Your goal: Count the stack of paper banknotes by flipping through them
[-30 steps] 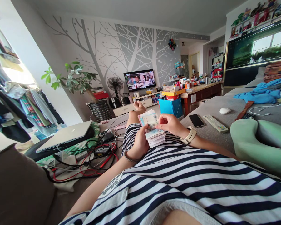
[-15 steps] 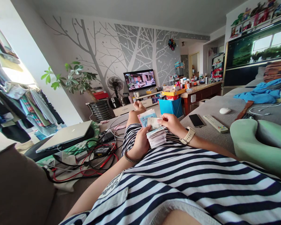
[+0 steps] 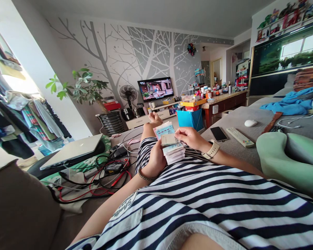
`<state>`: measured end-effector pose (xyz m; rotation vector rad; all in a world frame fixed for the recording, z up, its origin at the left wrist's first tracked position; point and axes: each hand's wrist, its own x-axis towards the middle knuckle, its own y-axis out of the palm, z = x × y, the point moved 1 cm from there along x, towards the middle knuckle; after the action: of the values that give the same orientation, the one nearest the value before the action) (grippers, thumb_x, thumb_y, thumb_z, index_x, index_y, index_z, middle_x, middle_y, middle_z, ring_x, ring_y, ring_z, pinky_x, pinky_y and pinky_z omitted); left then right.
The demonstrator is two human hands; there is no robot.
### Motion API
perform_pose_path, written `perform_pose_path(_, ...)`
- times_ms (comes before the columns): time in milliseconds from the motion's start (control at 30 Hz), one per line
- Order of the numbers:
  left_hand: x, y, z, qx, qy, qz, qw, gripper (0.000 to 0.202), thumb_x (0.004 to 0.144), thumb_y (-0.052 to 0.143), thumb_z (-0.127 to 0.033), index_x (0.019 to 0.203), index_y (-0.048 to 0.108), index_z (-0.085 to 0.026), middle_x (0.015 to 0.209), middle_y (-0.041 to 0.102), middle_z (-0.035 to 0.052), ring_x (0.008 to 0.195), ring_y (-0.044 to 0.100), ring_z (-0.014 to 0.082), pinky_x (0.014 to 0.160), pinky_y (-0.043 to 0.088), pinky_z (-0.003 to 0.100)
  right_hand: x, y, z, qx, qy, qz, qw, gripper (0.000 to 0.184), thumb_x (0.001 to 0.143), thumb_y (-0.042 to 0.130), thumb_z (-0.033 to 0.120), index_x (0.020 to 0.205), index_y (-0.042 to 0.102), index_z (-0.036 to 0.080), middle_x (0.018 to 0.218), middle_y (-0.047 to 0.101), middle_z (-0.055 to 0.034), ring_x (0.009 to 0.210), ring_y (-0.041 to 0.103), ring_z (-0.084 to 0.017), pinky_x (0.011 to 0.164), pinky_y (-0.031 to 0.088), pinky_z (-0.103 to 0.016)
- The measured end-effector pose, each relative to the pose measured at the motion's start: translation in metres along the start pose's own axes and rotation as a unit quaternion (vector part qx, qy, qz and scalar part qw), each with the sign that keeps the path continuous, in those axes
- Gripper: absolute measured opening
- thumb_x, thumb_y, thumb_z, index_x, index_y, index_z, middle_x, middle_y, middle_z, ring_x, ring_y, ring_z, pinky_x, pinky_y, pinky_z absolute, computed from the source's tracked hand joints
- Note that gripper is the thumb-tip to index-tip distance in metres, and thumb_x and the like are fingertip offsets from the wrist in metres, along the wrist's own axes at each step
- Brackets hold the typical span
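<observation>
My left hand (image 3: 158, 158) is closed round the lower left side of a stack of printed paper slips (image 3: 174, 154) that look like tickets. The stack's lower edges are fanned out, and light blue and pink slips (image 3: 165, 131) stick up at its top. A small beige slip (image 3: 169, 139) lies across the front of them. At that slip's right end are the pinched fingers of my right hand (image 3: 190, 137), which wears a pale-banded watch. Both hands are above my lap, over striped clothing (image 3: 187, 180).
On the grey sofa to the right are a phone (image 3: 219, 134), a remote control (image 3: 240, 137), a white mouse (image 3: 250, 123) and a green neck pillow (image 3: 284, 156). Tangled cables (image 3: 106, 173) and a closed laptop (image 3: 73, 150) lie left. Beyond my feet stands a blue bin (image 3: 190, 119).
The fingers of my right hand have shifted slightly, and the beige slip now lies lower and flatter across the stack. My left hand keeps its hold.
</observation>
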<state>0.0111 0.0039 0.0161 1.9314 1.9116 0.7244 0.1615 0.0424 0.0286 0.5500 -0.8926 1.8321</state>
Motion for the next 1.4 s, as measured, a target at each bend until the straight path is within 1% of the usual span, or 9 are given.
perform_pose_path(167, 0.0017, -0.0028, 0.0021, 0.019, 0.016, 0.009, 1.000, 0.013, 0.078, 0.059, -0.023, 0.084, 0.067, -0.015, 0.075, 0.071, 0.0051, 0.083, 0.069, 0.0240, 0.077, 0.053, 0.031, -0.0005, -0.0054, 0.0048, 0.004, -0.001, 0.053, 0.999, 0.032, 0.089, 0.053, 0.042, 0.076, 0.058, 0.013, 0.060, 0.046, 0.0033, 0.055, 0.041, -0.009, 0.055, 0.032, -0.021)
perform_pose_path(300, 0.0026, -0.0060, 0.0022, 0.029, 0.032, -0.030, 0.999, 0.010, 0.079, 0.059, -0.022, 0.082, 0.066, -0.015, 0.071, 0.070, 0.0040, 0.074, 0.068, 0.0220, 0.072, 0.052, 0.030, -0.0004, -0.0060, 0.0071, 0.012, -0.003, 0.061, 0.998, 0.031, 0.089, 0.053, 0.041, 0.078, 0.058, 0.013, 0.059, 0.044, 0.0039, 0.054, 0.040, -0.008, 0.055, 0.032, -0.021)
perform_pose_path(333, 0.0032, -0.0067, 0.0024, 0.032, 0.034, -0.027, 0.999, 0.010, 0.079, 0.058, -0.021, 0.082, 0.066, -0.015, 0.072, 0.070, 0.0042, 0.072, 0.067, 0.0212, 0.071, 0.052, 0.030, -0.0003, -0.0058, 0.0072, 0.014, -0.003, 0.060, 0.998, 0.030, 0.089, 0.053, 0.041, 0.079, 0.059, 0.013, 0.059, 0.044, 0.0039, 0.054, 0.040, -0.008, 0.055, 0.032, -0.021)
perform_pose_path(433, 0.0054, -0.0077, 0.0035, 0.027, 0.033, 0.043, 0.998, 0.013, 0.080, 0.057, -0.022, 0.087, 0.066, -0.015, 0.083, 0.072, 0.0063, 0.077, 0.068, 0.0215, 0.073, 0.053, 0.031, 0.0000, -0.0051, 0.0063, 0.011, -0.001, 0.056, 0.998, 0.030, 0.089, 0.054, 0.041, 0.082, 0.060, 0.013, 0.060, 0.046, 0.0037, 0.055, 0.041, -0.008, 0.055, 0.033, -0.021)
perform_pose_path(500, 0.0063, -0.0081, 0.0039, 0.020, 0.034, 0.068, 0.997, 0.016, 0.079, 0.058, -0.023, 0.089, 0.066, -0.015, 0.089, 0.072, 0.0076, 0.080, 0.068, 0.0224, 0.074, 0.053, 0.032, 0.0001, -0.0051, 0.0056, 0.007, 0.001, 0.055, 0.998, 0.030, 0.089, 0.054, 0.041, 0.083, 0.061, 0.013, 0.062, 0.047, 0.0032, 0.056, 0.042, -0.009, 0.056, 0.034, -0.021)
perform_pose_path(700, 0.0031, -0.0050, 0.0017, 0.024, 0.023, 0.035, 0.999, 0.017, 0.079, 0.057, -0.024, 0.087, 0.066, -0.013, 0.080, 0.072, 0.0075, 0.074, 0.068, 0.0219, 0.074, 0.055, 0.033, -0.0001, -0.0055, 0.0060, 0.000, 0.004, 0.052, 0.999, 0.028, 0.088, 0.055, 0.040, 0.084, 0.062, 0.013, 0.061, 0.047, 0.0034, 0.055, 0.042, -0.008, 0.056, 0.035, -0.021)
perform_pose_path(933, 0.0021, -0.0058, 0.0014, 0.019, 0.013, 0.053, 0.998, 0.026, 0.084, 0.054, -0.030, 0.096, 0.066, -0.011, 0.087, 0.072, 0.0092, 0.082, 0.069, 0.0238, 0.081, 0.054, 0.038, 0.0000, -0.0055, 0.0060, -0.005, 0.010, 0.062, 0.998, 0.029, 0.088, 0.054, 0.041, 0.083, 0.061, 0.013, 0.058, 0.046, 0.0040, 0.055, 0.042, -0.008, 0.056, 0.034, -0.021)
perform_pose_path(1233, 0.0013, -0.0063, 0.0005, 0.018, -0.011, 0.032, 0.999, 0.027, 0.084, 0.052, -0.030, 0.098, 0.066, -0.012, 0.087, 0.072, 0.0101, 0.090, 0.068, 0.0269, 0.083, 0.054, 0.040, 0.0003, -0.0064, 0.0041, -0.022, 0.007, 0.073, 0.997, 0.028, 0.088, 0.054, 0.040, 0.083, 0.061, 0.013, 0.062, 0.048, 0.0029, 0.057, 0.043, -0.009, 0.056, 0.034, -0.021)
perform_pose_path(1400, 0.0032, -0.0089, 0.0021, 0.008, -0.003, 0.024, 1.000, 0.027, 0.081, 0.056, -0.029, 0.100, 0.065, -0.013, 0.089, 0.072, 0.0092, 0.093, 0.068, 0.0269, 0.083, 0.053, 0.040, 0.0003, -0.0061, 0.0054, -0.014, 0.017, 0.080, 0.997, 0.028, 0.088, 0.054, 0.039, 0.083, 0.061, 0.013, 0.060, 0.047, 0.0032, 0.055, 0.042, -0.009, 0.055, 0.034, -0.021)
